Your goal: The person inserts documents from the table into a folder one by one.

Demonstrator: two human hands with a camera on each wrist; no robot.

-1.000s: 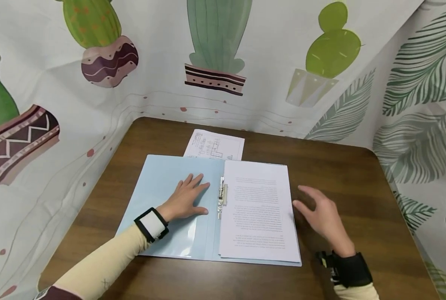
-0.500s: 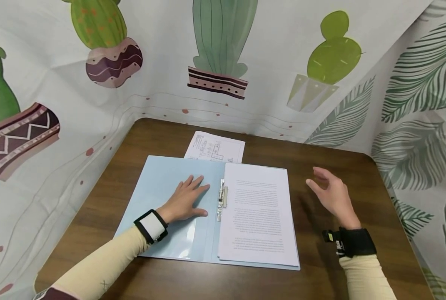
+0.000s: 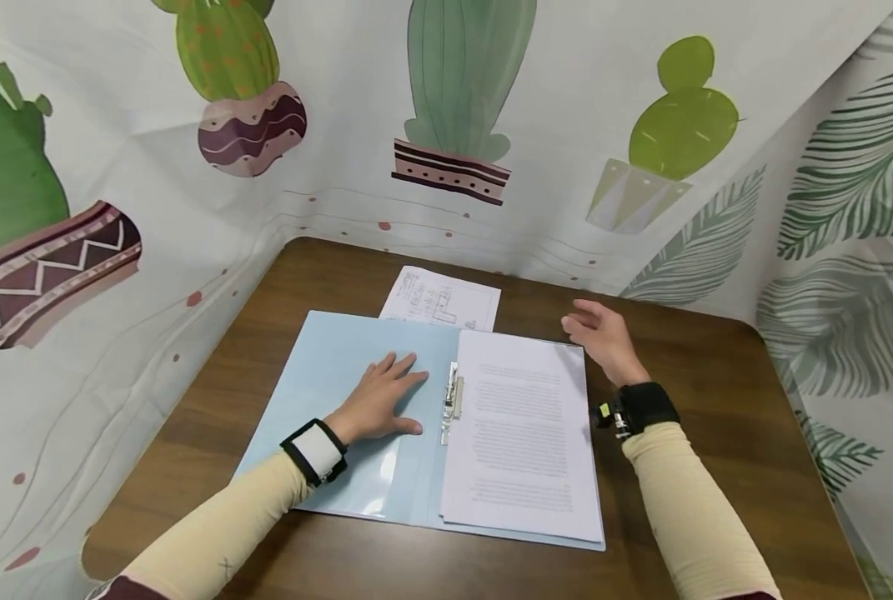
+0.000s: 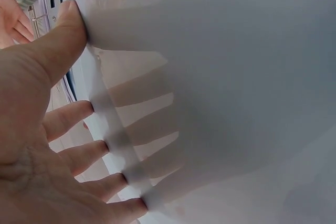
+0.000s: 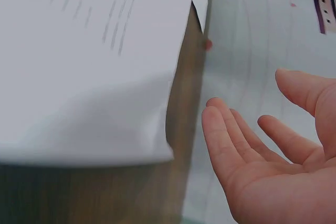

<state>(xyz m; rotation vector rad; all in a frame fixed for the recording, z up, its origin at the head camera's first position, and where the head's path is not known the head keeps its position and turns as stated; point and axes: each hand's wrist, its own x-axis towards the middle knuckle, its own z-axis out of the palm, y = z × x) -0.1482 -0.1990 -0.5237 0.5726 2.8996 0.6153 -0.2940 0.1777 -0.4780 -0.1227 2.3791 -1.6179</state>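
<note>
Left hand: the left hand is laid flat on the inside of the left cover of the open blue folder. Its fingers are kept straight and spread, and nothing is gripped.
Right hand: the right hand is held in the air near the far right corner of the stack of printed pages. Its fingers are loosely bent, and nothing is held.
Folder: it is laid open on the brown bench, with a metal clip at its middle fold.
Pages: they are laid on the right half of the folder.
Loose sheet: a sheet with drawings is seen just behind the folder.
Behind: a cactus cloth is hung around the bench.
</note>
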